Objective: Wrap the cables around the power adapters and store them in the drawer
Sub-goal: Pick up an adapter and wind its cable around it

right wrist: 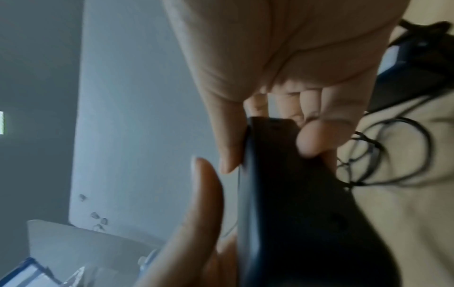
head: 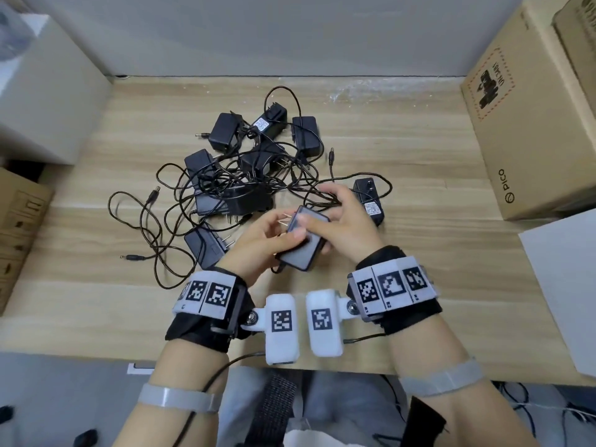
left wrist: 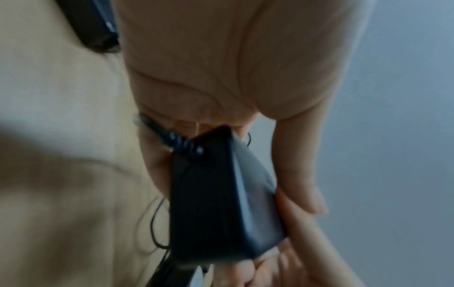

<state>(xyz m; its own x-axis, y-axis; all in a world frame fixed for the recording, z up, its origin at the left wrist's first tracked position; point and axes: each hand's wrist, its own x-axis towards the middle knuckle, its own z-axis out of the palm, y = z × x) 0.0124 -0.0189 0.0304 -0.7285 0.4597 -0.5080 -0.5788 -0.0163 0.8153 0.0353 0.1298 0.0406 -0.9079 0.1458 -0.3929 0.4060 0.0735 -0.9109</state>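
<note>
Both my hands hold one black power adapter point(head: 304, 245) just above the wooden table point(head: 419, 175), its metal prongs pointing left. My left hand point(head: 283, 230) grips its prong end, thumb on top. My right hand point(head: 335, 217) curls round its far end. The left wrist view shows the adapter point(left wrist: 221, 203) with its cable stub point(left wrist: 181, 143) leaving a corner. In the right wrist view the adapter point(right wrist: 294, 203) sits between my thumb and fingers point(right wrist: 314, 139). A tangled pile of adapters and cables point(head: 245, 169) lies behind my hands. No drawer is in view.
A loose adapter point(head: 369, 198) lies right of my hands, another point(head: 206, 245) to their left. A PICO cardboard box point(head: 522, 124) stands at the right, a white box point(head: 42, 91) at the left, a brown carton point(head: 16, 221) below it. A white box point(head: 564, 285) sits front right.
</note>
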